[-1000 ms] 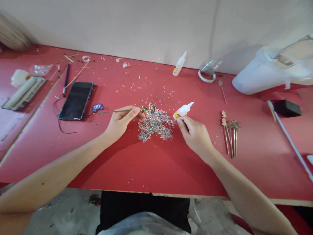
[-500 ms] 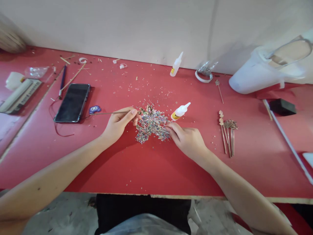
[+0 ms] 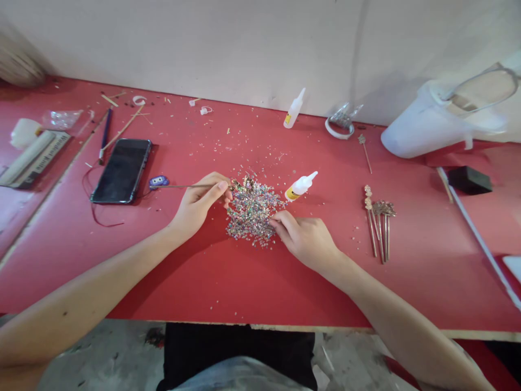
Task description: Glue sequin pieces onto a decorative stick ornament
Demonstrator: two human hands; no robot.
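My left hand (image 3: pixel 202 205) pinches the thin metal stem of a hairpin (image 3: pixel 175 186). The stem points left, and its ornamented head (image 3: pixel 244 183) is over the far side of a heap of tiny glittering chips (image 3: pixel 254 214). My right hand (image 3: pixel 307 239) is closed at the heap's near right edge, thumb and fingertips pressed together among the chips. Whatever it grips is too small or hidden to make out. Just beyond that hand, a small white glue bottle with a yellow label (image 3: pixel 299 187) stands tilted in view, beside the heap.
Several ornamented hairpins (image 3: pixel 382 231) lie to the right. A second glue bottle (image 3: pixel 293 111), a tape roll (image 3: pixel 340 130) and a white jug (image 3: pixel 423 122) are along the wall. A phone (image 3: pixel 121 171), a purple trinket (image 3: pixel 158 182) and a brush (image 3: pixel 105 136) lie left.
My right hand has moved slightly left and nearer to me, and the chips have spread into the gap at the heap's near side. My left hand stays nearly still with the hairpin.
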